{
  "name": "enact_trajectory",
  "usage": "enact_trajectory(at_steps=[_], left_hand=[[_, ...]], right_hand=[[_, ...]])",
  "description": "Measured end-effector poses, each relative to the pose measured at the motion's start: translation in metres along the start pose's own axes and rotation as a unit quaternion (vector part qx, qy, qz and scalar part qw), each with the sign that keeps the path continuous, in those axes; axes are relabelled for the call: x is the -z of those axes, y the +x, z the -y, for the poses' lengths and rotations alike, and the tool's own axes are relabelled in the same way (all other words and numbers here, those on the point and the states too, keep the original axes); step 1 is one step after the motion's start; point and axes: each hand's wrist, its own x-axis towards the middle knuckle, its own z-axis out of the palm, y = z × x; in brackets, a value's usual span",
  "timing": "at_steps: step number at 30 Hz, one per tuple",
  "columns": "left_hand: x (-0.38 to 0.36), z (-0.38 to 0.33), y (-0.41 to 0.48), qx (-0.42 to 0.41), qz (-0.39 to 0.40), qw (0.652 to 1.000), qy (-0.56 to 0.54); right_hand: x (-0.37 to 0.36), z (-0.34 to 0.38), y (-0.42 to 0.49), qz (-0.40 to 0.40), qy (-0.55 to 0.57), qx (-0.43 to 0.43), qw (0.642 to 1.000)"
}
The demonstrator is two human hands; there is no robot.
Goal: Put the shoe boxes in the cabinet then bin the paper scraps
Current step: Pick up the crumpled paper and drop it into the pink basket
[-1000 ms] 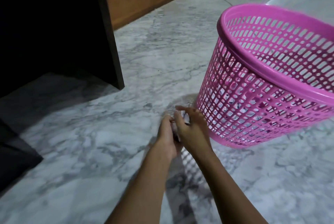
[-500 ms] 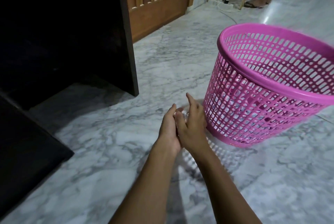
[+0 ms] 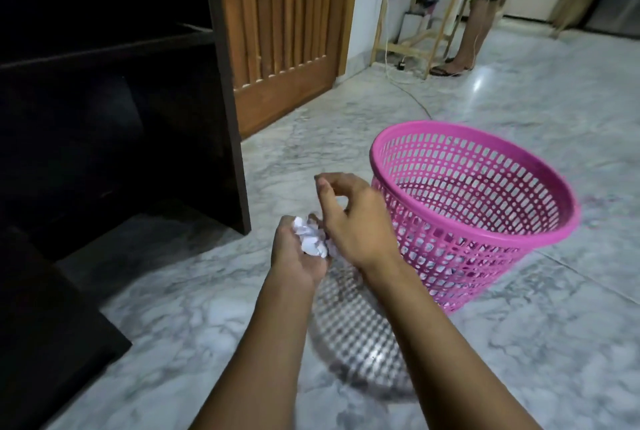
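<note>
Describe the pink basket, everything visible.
The pink basket is a round, open-topped bin, seemingly plastic, with lattice walls and a solid thick rim. It stands on the marble floor, appearing tilted in this wide view, right of the dark cabinet. No paper shows in the visible interior. The right hand overlaps its near wall; contact is unclear.

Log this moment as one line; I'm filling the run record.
phase: binning scraps | left hand: holds crumpled paper | right hand: open, at paper | pink basket: upright, right of hands
</note>
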Motion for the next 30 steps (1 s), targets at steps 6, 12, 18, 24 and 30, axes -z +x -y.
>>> enact_trajectory(at_steps=[6, 12, 18, 24, 30], left_hand=[[-0.067, -0.014, -0.02, 0.008, 0.092, 0.995, -0.021], [-0.172, 0.035, -0.005, -0.02, 0.062, 0.987, 0.147], [-0.192, 0.09, 0.053, -0.328, 0.079, 0.698, 0.632], [-0.178, 0.085, 0.086, -0.149, 0.18, 0.375, 0.897], [-0.146, 0.069, 0.051, -0.299, 0.176, 0.46, 0.818]], right_hand=[[0.108, -0.034, 0.037, -0.078, -0.196, -0.039, 0.977], [0.175, -0.107, 0.023, -0.038, -0.316, -0.339, 0.885], [0.185, -0.133, 0.02, -0.132, -0.234, -0.315, 0.91], [0.192, -0.138, 0.02, -0.164, -0.125, -0.355, 0.912], [0.189, -0.139, 0.022, -0.205, -0.094, -0.374, 0.9]])
